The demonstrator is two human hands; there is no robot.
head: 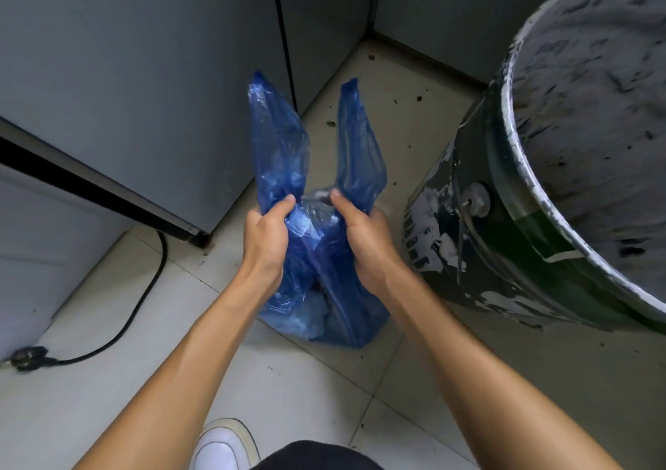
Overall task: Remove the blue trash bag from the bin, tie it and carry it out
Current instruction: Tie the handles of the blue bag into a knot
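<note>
Now both hands' fingers pinch blue bag handles.

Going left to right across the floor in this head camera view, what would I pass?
Black plug and its cable → left hand gripping the blue trash bag → right hand on the same bag → paint-spattered bin.

bag blue; bin dark green, white-smeared; cable black; shoe seemingly white
</note>
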